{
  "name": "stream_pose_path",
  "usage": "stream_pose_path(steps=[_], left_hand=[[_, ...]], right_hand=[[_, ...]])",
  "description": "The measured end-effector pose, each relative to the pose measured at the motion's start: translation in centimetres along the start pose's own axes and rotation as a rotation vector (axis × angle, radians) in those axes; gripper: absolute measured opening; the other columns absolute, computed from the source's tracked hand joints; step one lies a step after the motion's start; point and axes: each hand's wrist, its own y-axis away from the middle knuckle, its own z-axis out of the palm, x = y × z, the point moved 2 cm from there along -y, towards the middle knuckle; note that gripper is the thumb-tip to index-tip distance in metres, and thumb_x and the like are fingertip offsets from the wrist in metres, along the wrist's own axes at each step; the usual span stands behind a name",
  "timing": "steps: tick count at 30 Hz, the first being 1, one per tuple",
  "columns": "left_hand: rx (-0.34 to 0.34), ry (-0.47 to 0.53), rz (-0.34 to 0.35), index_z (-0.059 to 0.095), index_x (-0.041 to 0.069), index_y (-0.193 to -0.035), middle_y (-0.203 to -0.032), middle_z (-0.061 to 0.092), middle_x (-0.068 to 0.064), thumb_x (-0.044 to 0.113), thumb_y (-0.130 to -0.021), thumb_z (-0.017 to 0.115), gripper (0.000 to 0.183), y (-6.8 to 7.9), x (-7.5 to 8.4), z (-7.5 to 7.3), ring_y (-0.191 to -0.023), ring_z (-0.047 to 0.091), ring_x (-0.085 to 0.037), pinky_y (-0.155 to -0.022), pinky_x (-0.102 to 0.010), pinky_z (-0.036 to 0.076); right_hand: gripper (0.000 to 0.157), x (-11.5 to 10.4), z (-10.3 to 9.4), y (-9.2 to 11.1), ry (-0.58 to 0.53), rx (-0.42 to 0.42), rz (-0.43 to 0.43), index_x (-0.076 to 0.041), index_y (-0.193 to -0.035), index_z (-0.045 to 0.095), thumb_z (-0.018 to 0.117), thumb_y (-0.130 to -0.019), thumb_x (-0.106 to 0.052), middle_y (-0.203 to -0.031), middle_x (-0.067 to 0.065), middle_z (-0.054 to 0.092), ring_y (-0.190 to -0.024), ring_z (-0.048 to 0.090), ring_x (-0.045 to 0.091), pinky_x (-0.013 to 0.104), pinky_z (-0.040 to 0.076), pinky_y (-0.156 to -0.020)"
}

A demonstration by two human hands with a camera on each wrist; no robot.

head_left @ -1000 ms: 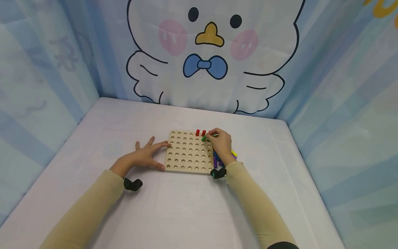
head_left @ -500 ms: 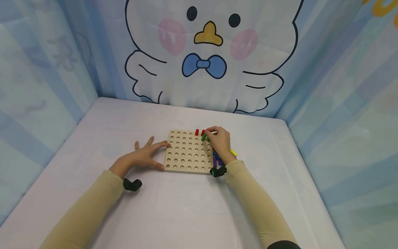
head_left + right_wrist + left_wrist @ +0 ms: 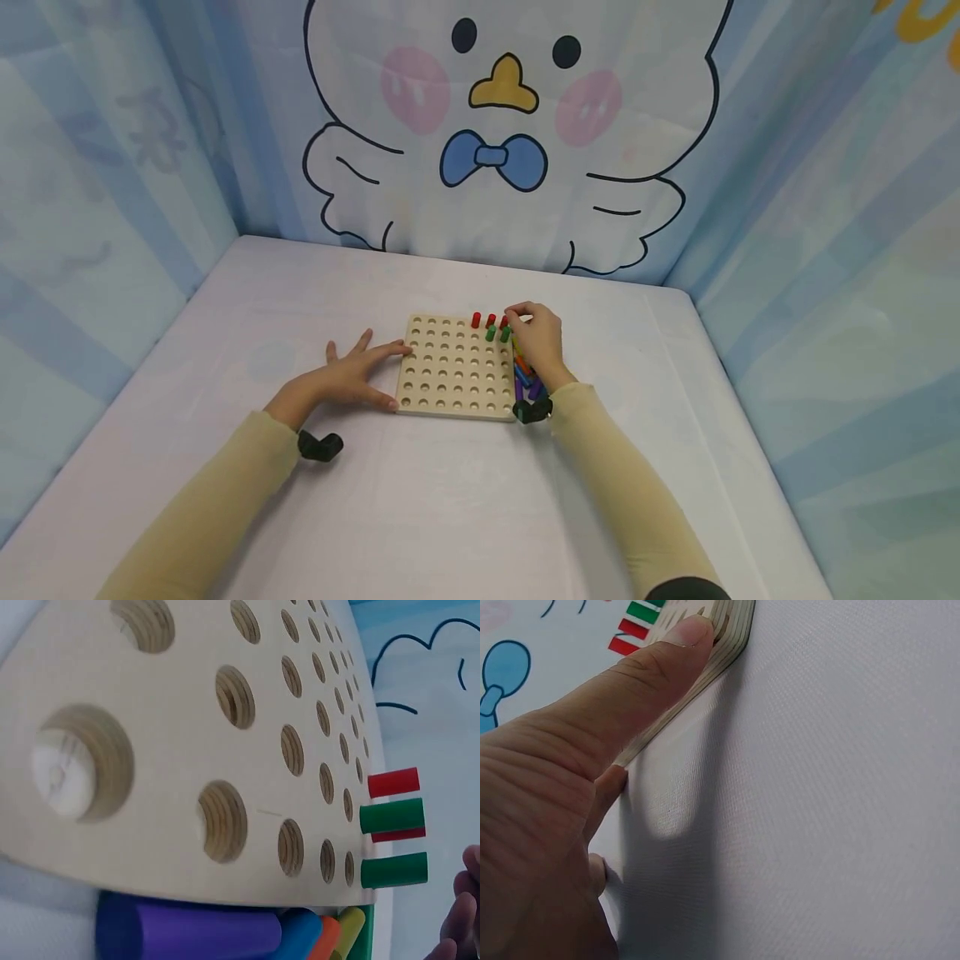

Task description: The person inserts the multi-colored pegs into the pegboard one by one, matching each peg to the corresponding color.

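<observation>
A square wooden pegboard point(image 3: 450, 367) with rows of round holes lies on the table. Several red pegs point(image 3: 476, 320) stand in its far row at the right; two green pegs point(image 3: 491, 333) stand just in front of them. My left hand point(image 3: 341, 377) steadies the board's left side with spread fingers, the thumb point(image 3: 694, 634) on its near corner. My right hand point(image 3: 538, 333) is over the far right corner, beside the pegs. In the right wrist view its fingertips point(image 3: 459, 922) are apart from the green pegs point(image 3: 394, 870), and no peg shows between them.
Loose pegs lie along the board's right side, among them a purple peg point(image 3: 202, 930), a blue peg point(image 3: 300, 934), an orange peg point(image 3: 325, 936) and a yellow peg point(image 3: 349, 930). Behind the white table point(image 3: 442, 508) hangs a curtain point(image 3: 502, 217) with a cartoon bird.
My right hand has let go of a green peg, which now stands in the second row, and moved slightly right. The left hand has stayed at the board's left side.
</observation>
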Motion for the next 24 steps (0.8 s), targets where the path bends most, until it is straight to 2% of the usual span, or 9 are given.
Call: stream_pose_path(steps=[3, 6, 11, 16, 24], left_hand=[[0.002, 0.004, 0.002, 0.032, 0.031, -0.162, -0.174, 0.020, -0.003, 0.057, -0.079, 0.085, 0.102, 0.0, 0.0, 0.0, -0.158, -0.015, -0.045, -0.107, -0.080, -0.024], [0.003, 0.008, 0.008, 0.032, 0.031, -0.162, -0.174, 0.020, -0.003, 0.057, -0.079, 0.085, 0.102, 0.1, -0.1, 0.0, -0.158, -0.015, -0.045, -0.107, -0.080, -0.024], [0.003, 0.010, 0.012, 0.032, 0.031, -0.162, -0.174, 0.020, -0.003, 0.057, -0.078, 0.085, 0.102, -0.1, -0.1, 0.0, -0.158, -0.016, -0.045, -0.107, -0.080, -0.024], [0.002, 0.007, 0.011, 0.032, 0.032, -0.162, -0.174, 0.020, -0.003, 0.057, -0.078, 0.085, 0.102, -0.1, -0.2, 0.0, -0.158, -0.016, -0.044, -0.107, -0.080, -0.024], [0.001, 0.004, 0.010, 0.032, 0.033, -0.162, -0.174, 0.019, -0.001, 0.057, -0.078, 0.085, 0.102, -0.1, -0.3, 0.1, -0.158, -0.015, -0.044, -0.107, -0.080, -0.024]], right_hand=[[0.023, 0.4, -0.3, -0.4, 0.011, 0.014, 0.021, -0.010, -0.109, 0.077, 0.062, -0.104, -0.027, -0.110, 0.009, 0.074, -0.079, 0.063, 0.022, 0.028, 0.048, -0.064], [0.024, 0.9, -0.6, -0.9, 0.022, 0.030, 0.038, -0.010, -0.109, 0.077, 0.062, -0.104, -0.028, -0.112, 0.009, 0.074, -0.081, 0.062, 0.023, 0.032, 0.049, -0.069], [0.025, 1.7, -0.7, -1.3, 0.044, 0.041, 0.054, -0.007, -0.111, 0.075, 0.061, -0.104, -0.025, -0.118, 0.014, 0.072, -0.101, 0.063, 0.031, 0.045, 0.051, -0.093], [0.026, 2.5, -0.6, -1.2, 0.094, -0.035, 0.127, -0.006, -0.119, 0.072, 0.057, -0.105, -0.022, -0.128, 0.016, 0.068, -0.117, 0.060, 0.032, 0.048, 0.048, -0.107], [0.029, 3.8, -0.5, -1.2, 0.141, -0.143, 0.257, -0.007, -0.126, 0.068, 0.058, -0.101, -0.015, -0.135, 0.015, 0.064, -0.116, 0.058, 0.031, 0.048, 0.049, -0.106]])
